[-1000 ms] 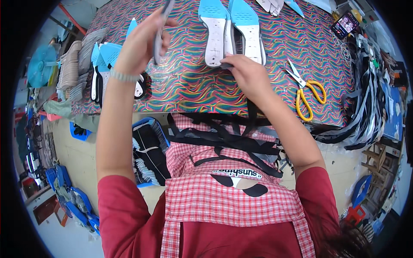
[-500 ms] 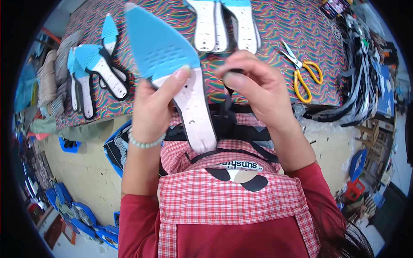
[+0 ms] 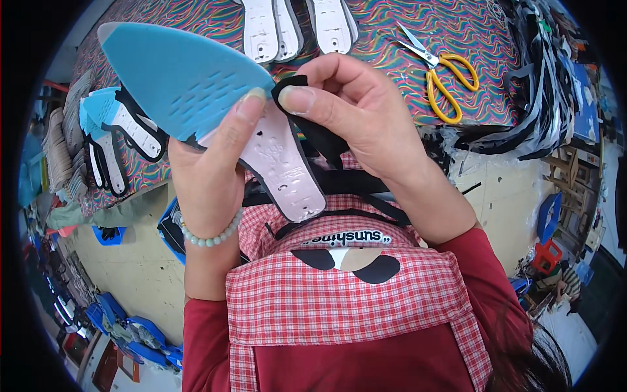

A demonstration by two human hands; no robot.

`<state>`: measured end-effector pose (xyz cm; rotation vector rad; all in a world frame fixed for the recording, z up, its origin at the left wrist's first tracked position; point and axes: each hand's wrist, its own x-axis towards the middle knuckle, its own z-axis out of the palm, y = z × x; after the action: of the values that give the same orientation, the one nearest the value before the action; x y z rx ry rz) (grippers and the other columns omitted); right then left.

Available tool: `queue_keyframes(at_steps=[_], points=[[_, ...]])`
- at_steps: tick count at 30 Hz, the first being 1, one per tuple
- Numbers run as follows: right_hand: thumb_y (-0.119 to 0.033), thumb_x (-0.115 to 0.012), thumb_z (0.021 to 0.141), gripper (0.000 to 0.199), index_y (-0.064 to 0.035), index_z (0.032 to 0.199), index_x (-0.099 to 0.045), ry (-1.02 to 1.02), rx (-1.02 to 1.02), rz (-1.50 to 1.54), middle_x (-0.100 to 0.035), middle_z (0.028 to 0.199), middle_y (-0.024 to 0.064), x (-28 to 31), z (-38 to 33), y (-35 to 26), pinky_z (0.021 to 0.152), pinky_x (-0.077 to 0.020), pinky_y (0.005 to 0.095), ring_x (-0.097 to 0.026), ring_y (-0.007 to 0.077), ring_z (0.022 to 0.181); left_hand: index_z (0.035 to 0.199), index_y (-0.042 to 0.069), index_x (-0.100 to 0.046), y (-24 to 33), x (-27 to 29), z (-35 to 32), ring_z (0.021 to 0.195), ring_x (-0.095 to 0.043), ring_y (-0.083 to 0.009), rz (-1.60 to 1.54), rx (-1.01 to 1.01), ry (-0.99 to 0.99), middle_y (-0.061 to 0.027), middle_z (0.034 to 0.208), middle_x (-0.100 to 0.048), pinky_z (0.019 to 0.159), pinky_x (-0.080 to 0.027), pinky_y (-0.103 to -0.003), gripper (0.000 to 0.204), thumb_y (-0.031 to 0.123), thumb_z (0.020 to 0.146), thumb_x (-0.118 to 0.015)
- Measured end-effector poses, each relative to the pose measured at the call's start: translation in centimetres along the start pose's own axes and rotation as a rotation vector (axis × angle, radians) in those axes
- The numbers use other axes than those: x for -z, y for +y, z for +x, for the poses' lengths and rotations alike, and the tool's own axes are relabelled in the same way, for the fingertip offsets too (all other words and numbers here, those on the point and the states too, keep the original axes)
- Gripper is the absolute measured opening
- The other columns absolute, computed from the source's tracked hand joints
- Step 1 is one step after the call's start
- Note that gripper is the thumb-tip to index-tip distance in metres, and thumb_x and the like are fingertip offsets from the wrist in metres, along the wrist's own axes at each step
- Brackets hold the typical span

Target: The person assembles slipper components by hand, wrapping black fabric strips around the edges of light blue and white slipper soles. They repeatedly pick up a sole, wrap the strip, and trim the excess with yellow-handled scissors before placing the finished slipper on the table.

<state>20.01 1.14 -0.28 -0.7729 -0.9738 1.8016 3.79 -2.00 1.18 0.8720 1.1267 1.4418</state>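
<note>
A pointed shoe insole [image 3: 176, 72], blue at the toe and pale pink with a dark edge at the heel, is gripped in my left hand [image 3: 219, 147]. My left thumb presses on its face near the blue-pink border, and the fingers are hidden beneath. Between thumb and fingers my right hand [image 3: 366, 111] pinches a black fabric strip [image 3: 320, 134]. The strip's upper end meets the insole's edge at the border, and its lower part hangs down beside the heel.
On the patterned tabletop [image 3: 385, 72] lie yellow-handled scissors [image 3: 437, 68]. More insoles are at the far edge [image 3: 274, 32] and in a pile at the left [image 3: 124, 130]. Black and white strips [image 3: 545, 91] hang over the right side. Blue bins [image 3: 134, 336] stand on the floor at left.
My right hand has moved left, bringing the black strip against the insole's edge. The insole has tilted, its toe swinging left and down. The table has shifted in view.
</note>
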Motion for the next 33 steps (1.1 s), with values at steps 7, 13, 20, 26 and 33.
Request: queue_keyframes(at_steps=[7, 13, 20, 26, 33], points=[[-0.011, -0.072, 0.081, 0.017, -0.0015, 0.093, -0.064, 0.155, 0.197, -0.146, -0.064, 0.088, 0.0024, -0.2, -0.1, 1.3, 0.07, -0.0486, 0.0206, -0.06, 0.0071, 0.078, 0.106, 0.0, -0.062, -0.6, -0.6, 0.0, 0.086, -0.063, -0.0122, 0.023, -0.076, 0.055, -0.0069, 0.098, -0.067, 0.076, -0.049, -0.024, 0.026, 0.001, 0.081, -0.07], [-0.012, -0.064, 0.088, 0.014, -0.0025, 0.099, -0.067, -0.121, 0.684, -0.933, -0.063, 0.095, 0.0044, 1.0, 0.5, -1.2, 0.074, -0.0474, 0.0225, -0.058, 0.0086, 0.087, 0.11, -0.003, -0.059, 0.2, -0.6, 1.1, 0.094, -0.061, -0.0178, 0.285, -0.331, -0.149, -0.0125, 0.105, -0.063, 0.083, -0.047, -0.029, 0.027, 0.011, 0.087, -0.064], [-0.023, -0.057, 0.095, 0.021, -0.0028, 0.098, -0.065, -0.02, 0.179, -0.29, -0.056, 0.074, -0.0004, -2.3, -0.1, -0.3, 0.06, -0.0422, 0.0217, -0.051, 0.0044, 0.07, 0.128, -0.004, -0.047, 1.2, 0.3, 2.7, 0.121, -0.051, -0.0347, -0.07, -0.284, -0.105, -0.02, 0.127, -0.054, 0.108, -0.03, -0.045, 0.057, 0.043, 0.097, -0.045], [-0.016, -0.065, 0.089, 0.016, -0.0011, 0.093, -0.065, 0.072, 0.32, -0.25, -0.059, 0.082, 0.0036, -1.2, -2.2, 2.2, 0.071, -0.0436, 0.0209, -0.055, 0.0073, 0.079, 0.128, -0.004, -0.045, 1.4, -0.7, 1.4, 0.092, -0.061, -0.0241, -0.044, -0.246, -0.056, -0.0151, 0.104, -0.061, 0.081, -0.049, -0.035, 0.054, 0.041, 0.097, -0.047], [-0.013, -0.07, 0.08, 0.016, -0.001, 0.084, -0.061, 0.154, 0.528, -0.727, -0.058, 0.078, 0.0085, -0.3, -1.0, 1.3, 0.056, -0.0473, 0.0314, -0.059, 0.0203, 0.066, 0.124, -0.007, -0.045, 0.4, -2.4, 2.3, 0.088, -0.063, -0.0228, 0.016, -0.059, -0.167, -0.0199, 0.106, -0.062, 0.075, -0.052, -0.034, 0.045, 0.028, 0.097, -0.05]])
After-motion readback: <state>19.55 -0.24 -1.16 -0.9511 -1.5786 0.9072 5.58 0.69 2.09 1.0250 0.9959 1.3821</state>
